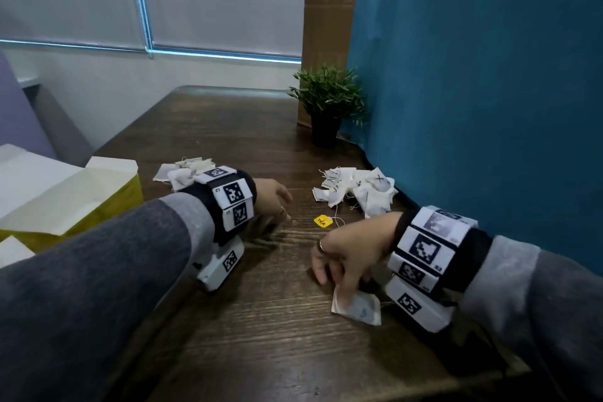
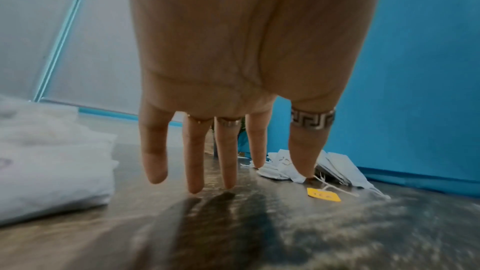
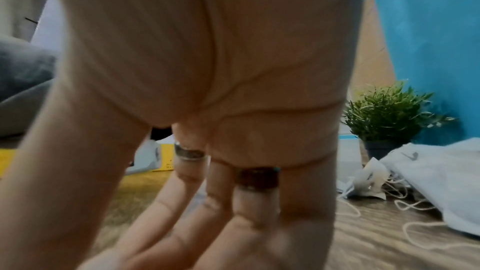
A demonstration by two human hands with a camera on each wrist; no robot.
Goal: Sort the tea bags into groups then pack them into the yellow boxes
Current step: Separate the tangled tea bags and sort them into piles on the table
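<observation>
Near the table's (image 1: pixel 228 320) front edge, the right hand (image 1: pixel 349 254) pinches a tea bag (image 1: pixel 362 305) flat against the wood. The left hand (image 1: pixel 272 197) hovers mid-table, fingers (image 2: pixel 153 151) straight, grip empty. Yellow box (image 1: pixel 75 202) stands open at the left edge.

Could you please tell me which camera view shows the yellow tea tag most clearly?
The head view: the yellow tea tag lies unobstructed on the table with "TEA" legible. The left wrist view shows it blurrier, beyond the left hand. The right wrist view does not show it.

Dim, even light — wrist views blurred, distorted.
</observation>
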